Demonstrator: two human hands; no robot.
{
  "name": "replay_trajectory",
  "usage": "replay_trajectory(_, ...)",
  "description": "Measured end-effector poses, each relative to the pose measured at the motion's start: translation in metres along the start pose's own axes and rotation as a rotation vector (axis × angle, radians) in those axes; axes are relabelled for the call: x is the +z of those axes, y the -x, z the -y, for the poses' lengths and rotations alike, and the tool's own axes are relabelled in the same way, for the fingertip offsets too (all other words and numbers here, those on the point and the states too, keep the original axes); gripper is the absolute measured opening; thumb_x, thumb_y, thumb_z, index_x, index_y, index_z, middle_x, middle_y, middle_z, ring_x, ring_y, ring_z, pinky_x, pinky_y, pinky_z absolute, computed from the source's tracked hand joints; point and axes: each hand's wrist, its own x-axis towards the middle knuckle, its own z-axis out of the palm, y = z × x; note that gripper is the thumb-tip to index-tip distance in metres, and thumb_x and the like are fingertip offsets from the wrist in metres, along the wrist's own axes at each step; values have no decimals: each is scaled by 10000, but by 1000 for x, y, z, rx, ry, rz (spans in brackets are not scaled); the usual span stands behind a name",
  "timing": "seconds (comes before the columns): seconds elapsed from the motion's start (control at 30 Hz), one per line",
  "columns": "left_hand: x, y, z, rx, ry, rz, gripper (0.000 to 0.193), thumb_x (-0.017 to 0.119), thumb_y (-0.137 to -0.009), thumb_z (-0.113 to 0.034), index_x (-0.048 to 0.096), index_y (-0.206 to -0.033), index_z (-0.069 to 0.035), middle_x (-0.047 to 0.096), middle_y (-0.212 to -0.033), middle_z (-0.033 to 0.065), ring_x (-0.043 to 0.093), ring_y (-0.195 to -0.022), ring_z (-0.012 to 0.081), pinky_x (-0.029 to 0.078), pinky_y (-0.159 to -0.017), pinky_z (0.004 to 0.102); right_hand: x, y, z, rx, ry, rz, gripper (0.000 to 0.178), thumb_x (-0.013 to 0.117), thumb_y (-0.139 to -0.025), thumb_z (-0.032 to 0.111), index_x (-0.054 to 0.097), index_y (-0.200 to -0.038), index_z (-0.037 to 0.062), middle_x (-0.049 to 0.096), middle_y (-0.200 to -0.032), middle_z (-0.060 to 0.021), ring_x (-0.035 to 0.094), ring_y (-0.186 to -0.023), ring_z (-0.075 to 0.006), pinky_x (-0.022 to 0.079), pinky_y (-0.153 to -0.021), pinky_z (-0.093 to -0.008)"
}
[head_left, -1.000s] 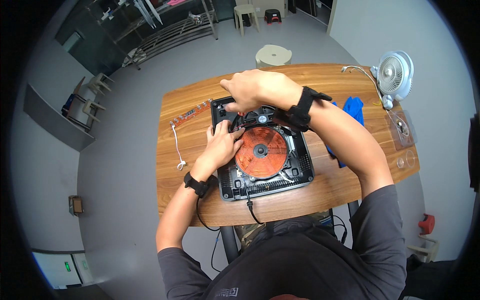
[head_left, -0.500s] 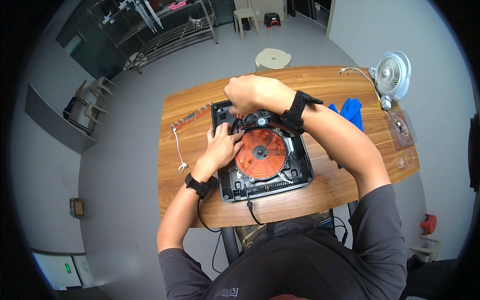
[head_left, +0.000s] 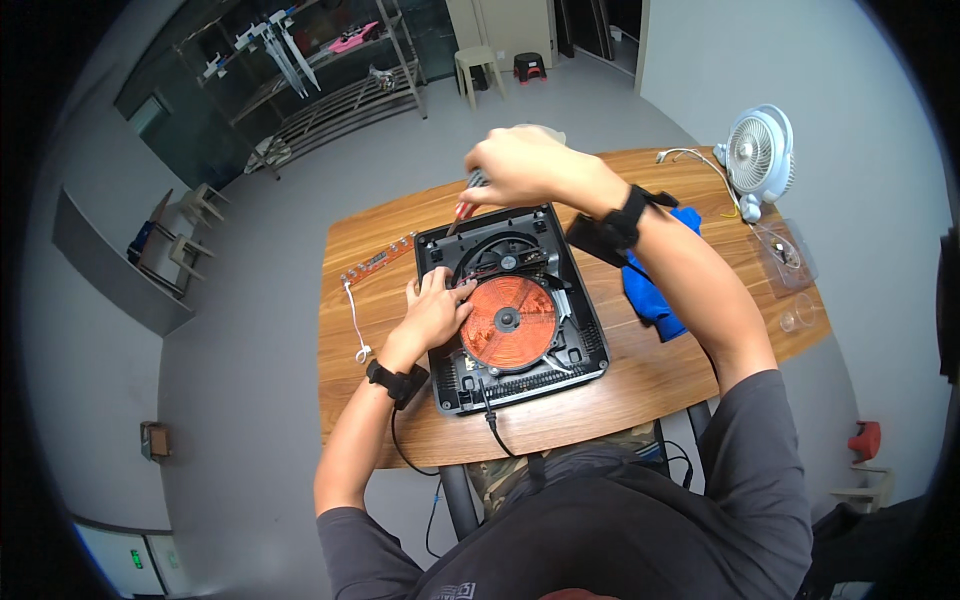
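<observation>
An opened induction cooker (head_left: pixel 592 330) lies on the table, with its round copper coil (head_left: pixel 525 300) and a black cooling fan (head_left: pixel 490 258) exposed in a black housing. My left hand (head_left: pixel 432 312) rests at the coil's left edge, fingers outstretched and touching the parts there; what lies under the fingertips is hidden. Above the cooker's far end, my right hand (head_left: pixel 515 165) is closed around a screwdriver (head_left: pixel 464 208) with a red and grey handle. Its shaft points down toward the far left of the housing; whether the tip touches anything I cannot tell.
Left of the cooker lie an orange circuit board strip (head_left: pixel 380 258) and its white cable (head_left: pixel 355 325). Blue cloth (head_left: pixel 650 300) lies to the right. A light-blue fan (head_left: pixel 757 152) and a clear plastic tray (head_left: pixel 783 255) stand along the right edge. A black cord (head_left: pixel 492 420) runs off the near edge.
My right hand has lifted away from the cooling fan toward the far end, and the screwdriver has come into clear view. The left hand keeps its place at the coil. The view has shifted slightly.
</observation>
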Motion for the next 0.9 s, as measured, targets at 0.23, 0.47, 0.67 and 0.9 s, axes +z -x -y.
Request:
replay_trajectory(0.23, 9, 1, 2, 23, 22, -55, 455, 631, -982, -363, 647, -1401, -186, 469, -1447, 234, 367, -1416, 365, 266, -1138, 621, 35, 117, -81, 443, -201, -288, 421, 719, -899, 434, 794, -941, 22, 738, -808, -217, 726, -805, -404, 581, -762, -440)
replay_trajectory(0.47, -15, 1, -10, 55, 26, -114, 441, 676, -948, -353, 694, -1325, -124, 575, -1339, 186, 463, -1344, 329, 309, -1128, 572, 81, 194, -94, 709, -175, -282, 460, 738, -891, 369, 737, -907, -91, 686, -737, -296, 707, -749, -447, 566, -708, -475)
replay_trajectory(0.67, -21, 19, 18, -105, 104, -236, 429, 699, -933, -318, 688, -1282, -69, 606, -1266, 186, 544, -1259, 354, 426, -1075, 476, 100, 198, -80, 753, -206, -278, 458, 741, -894, 369, 719, -900, -88, 667, -736, -321, 695, -763, -466, 555, -699, -503)
replay_trajectory(0.9, -1, 54, 61, -242, 133, -284, 393, 712, -925, -297, 670, -1150, 23, 658, -1168, 220, 620, -1148, 389, 507, -981, 459, 118, 201, -57, 669, -106, -153, 432, 729, -894, 376, 691, -912, -54, 696, -832, -311, 691, -809, -475, 561, -724, -529)
